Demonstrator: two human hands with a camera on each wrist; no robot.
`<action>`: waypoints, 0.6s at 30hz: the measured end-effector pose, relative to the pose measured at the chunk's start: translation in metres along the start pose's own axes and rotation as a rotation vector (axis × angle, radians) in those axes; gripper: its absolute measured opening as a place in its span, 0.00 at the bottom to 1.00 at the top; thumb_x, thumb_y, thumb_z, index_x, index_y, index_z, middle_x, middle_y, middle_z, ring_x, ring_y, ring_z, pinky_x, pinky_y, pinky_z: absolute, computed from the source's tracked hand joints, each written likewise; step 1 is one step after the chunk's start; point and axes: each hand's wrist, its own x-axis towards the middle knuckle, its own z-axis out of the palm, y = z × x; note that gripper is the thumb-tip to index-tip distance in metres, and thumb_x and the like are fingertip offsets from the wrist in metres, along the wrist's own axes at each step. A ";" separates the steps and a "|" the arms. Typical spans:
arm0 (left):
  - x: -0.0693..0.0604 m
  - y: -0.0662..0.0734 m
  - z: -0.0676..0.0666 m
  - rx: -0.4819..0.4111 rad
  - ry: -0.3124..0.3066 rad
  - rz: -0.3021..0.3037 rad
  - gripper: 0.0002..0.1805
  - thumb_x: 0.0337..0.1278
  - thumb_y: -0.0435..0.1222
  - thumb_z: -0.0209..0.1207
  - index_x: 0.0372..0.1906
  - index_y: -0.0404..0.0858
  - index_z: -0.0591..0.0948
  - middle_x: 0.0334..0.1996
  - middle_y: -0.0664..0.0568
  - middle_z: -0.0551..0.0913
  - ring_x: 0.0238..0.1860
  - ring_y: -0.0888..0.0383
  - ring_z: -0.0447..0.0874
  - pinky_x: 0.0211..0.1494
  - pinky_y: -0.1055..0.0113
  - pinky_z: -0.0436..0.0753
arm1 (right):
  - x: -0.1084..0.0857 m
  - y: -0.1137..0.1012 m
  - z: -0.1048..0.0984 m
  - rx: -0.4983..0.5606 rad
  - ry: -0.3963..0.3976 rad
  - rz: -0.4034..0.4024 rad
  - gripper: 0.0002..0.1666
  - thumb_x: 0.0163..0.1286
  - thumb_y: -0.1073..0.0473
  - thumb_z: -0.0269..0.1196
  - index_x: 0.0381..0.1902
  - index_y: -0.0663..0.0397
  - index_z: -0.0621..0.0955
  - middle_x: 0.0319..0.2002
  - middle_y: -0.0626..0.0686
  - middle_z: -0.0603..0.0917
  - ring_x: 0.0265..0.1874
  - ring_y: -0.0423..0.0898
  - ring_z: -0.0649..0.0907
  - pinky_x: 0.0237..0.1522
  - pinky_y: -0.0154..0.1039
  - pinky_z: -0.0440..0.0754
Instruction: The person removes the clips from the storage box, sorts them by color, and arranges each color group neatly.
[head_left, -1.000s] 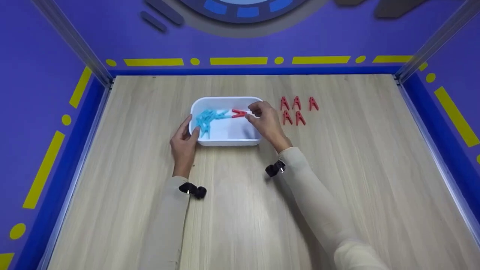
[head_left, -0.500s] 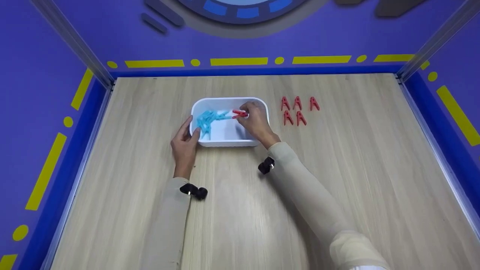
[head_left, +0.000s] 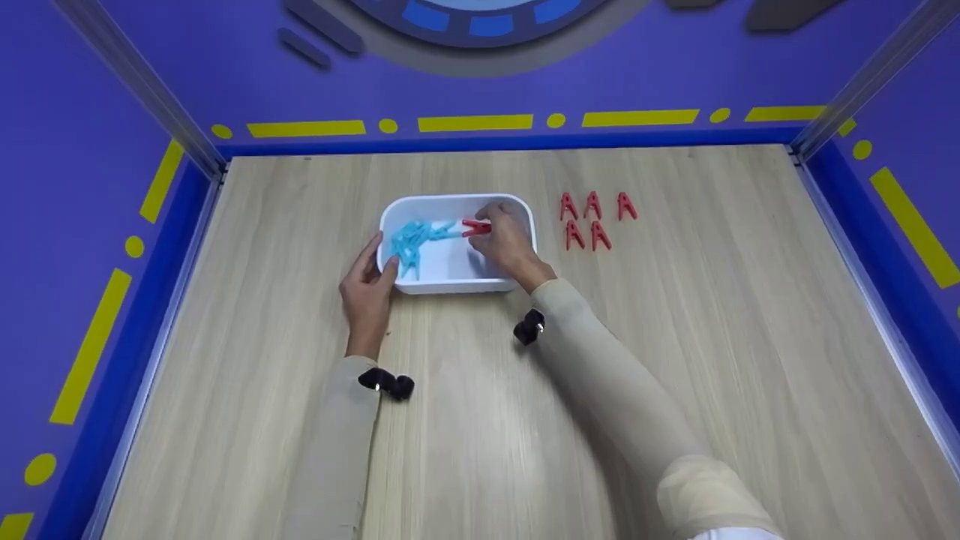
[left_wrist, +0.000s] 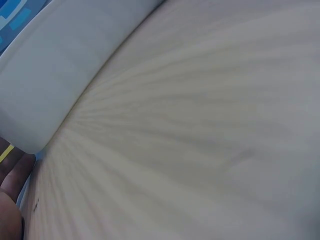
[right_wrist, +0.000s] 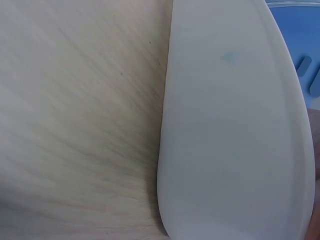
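A white plastic tub (head_left: 457, 286) stands on the table, with its side wall large in both wrist views. My left hand (head_left: 367, 300) holds its left end, fingers along the outer wall and thumb at the front corner. Inside, a heap of light blue clothespins (head_left: 411, 238) lies toward the left. My right hand (head_left: 506, 238) reaches over the tub's right part and pinches a red clothespin (head_left: 474, 227), whose legs point left toward the blue ones. The fingers partly cover this clothespin's right end. In the left wrist view only some fingers (left_wrist: 19, 175) show at the edge.
Several red clothespins (head_left: 592, 219) lie in two rows on the wooden table (head_left: 465, 420), right of the tub. Purple-blue panels (head_left: 480, 97) with yellow marks enclose the table at the back and both sides.
My right hand has moved left into the tub and closed more around the red clothespin, which stays in nearly the same spot. The left hand has kept its hold on the tub.
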 end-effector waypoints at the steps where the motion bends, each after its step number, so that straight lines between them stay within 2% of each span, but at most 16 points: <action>1: 0.000 0.000 0.000 0.000 0.000 0.001 0.28 0.73 0.32 0.66 0.74 0.40 0.78 0.75 0.48 0.74 0.77 0.55 0.69 0.77 0.59 0.71 | 0.000 0.000 0.000 -0.001 0.002 -0.005 0.23 0.70 0.67 0.72 0.60 0.67 0.81 0.57 0.63 0.79 0.53 0.55 0.82 0.58 0.44 0.81; 5: 0.001 -0.002 0.000 -0.008 0.000 0.008 0.27 0.72 0.32 0.66 0.74 0.39 0.78 0.75 0.48 0.74 0.77 0.54 0.69 0.77 0.59 0.71 | 0.001 0.001 0.000 -0.022 0.004 -0.026 0.23 0.70 0.67 0.72 0.60 0.68 0.81 0.57 0.64 0.79 0.54 0.56 0.82 0.60 0.45 0.79; 13: 0.001 -0.002 0.000 -0.035 0.002 0.019 0.27 0.72 0.31 0.67 0.73 0.39 0.79 0.75 0.47 0.74 0.76 0.53 0.70 0.77 0.56 0.71 | 0.005 -0.003 0.001 0.002 -0.049 0.014 0.25 0.72 0.67 0.71 0.64 0.67 0.78 0.58 0.63 0.80 0.51 0.51 0.83 0.56 0.43 0.83; 18: 0.009 -0.024 -0.001 -0.014 0.003 0.050 0.26 0.72 0.36 0.68 0.72 0.46 0.80 0.74 0.53 0.76 0.75 0.58 0.71 0.75 0.62 0.73 | 0.008 -0.003 0.003 0.000 -0.064 0.021 0.25 0.73 0.68 0.70 0.64 0.66 0.78 0.57 0.62 0.80 0.49 0.51 0.82 0.54 0.42 0.83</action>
